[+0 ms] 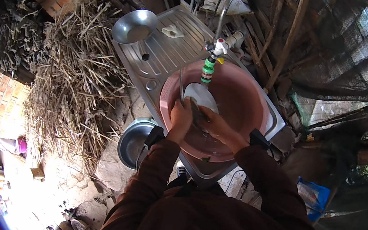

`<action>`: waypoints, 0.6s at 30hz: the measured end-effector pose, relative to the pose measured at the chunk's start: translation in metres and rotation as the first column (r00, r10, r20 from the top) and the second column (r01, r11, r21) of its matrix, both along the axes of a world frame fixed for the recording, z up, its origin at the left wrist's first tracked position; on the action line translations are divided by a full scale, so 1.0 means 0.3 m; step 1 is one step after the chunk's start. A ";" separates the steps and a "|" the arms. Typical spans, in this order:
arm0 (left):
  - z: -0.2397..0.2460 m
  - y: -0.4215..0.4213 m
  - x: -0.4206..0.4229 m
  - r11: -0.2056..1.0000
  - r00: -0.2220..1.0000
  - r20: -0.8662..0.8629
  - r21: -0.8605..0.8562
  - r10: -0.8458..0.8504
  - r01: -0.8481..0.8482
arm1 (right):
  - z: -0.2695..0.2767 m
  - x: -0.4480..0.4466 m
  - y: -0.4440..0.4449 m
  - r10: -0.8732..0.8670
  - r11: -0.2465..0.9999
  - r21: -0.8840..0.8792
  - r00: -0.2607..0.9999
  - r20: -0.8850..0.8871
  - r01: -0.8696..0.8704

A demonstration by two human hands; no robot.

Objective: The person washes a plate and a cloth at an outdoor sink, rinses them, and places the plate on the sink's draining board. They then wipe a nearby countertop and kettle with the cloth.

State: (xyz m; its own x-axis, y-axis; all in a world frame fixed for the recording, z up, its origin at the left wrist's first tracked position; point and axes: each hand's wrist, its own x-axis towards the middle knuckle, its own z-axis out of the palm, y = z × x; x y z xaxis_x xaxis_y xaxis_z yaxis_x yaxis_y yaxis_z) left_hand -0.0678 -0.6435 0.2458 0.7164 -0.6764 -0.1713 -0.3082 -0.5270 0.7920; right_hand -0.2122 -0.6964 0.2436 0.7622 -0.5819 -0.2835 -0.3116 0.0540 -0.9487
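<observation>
Both my hands are over a large pink plastic basin (261,108) with water in it. My left hand (181,116) grips a long, thin utensil (181,84) whose end points up toward the basin's far rim; its kind is unclear. Close beside it, my right hand (218,126) has its fingers on a dark, blurred item (197,115) held between both hands. A white rounded dish (200,94) lies just beyond my fingers, partly hidden by them. Above it hangs a faucet's green-ringed filter nozzle (207,73), with water apparently running from it.
The basin sits in a stainless steel sink (276,121). On its ribbed drainboard (180,50) are a metal wok (134,28) and a crumpled whitish item (172,31). A dark metal basin (133,143) stands lower left, near piled dry stalks (73,78). Wooden poles (290,37) rise at right.
</observation>
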 end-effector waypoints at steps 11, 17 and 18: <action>-0.035 0.003 -0.011 0.993 0.997 0.025 0.093 -0.074 0.072 | -0.080 -0.051 -0.121 0.148 0.693 -0.556 0.845 -0.513 -0.459; -0.079 -0.008 -0.008 0.996 0.998 -0.067 0.089 -0.006 0.012 | -0.116 0.005 -0.231 -0.215 0.704 -0.666 0.821 -0.530 -0.246; -0.090 -0.014 -0.003 0.995 0.991 -0.133 0.098 0.012 0.001 | -0.129 0.021 -0.243 -0.319 0.706 -0.707 0.881 -0.350 -0.025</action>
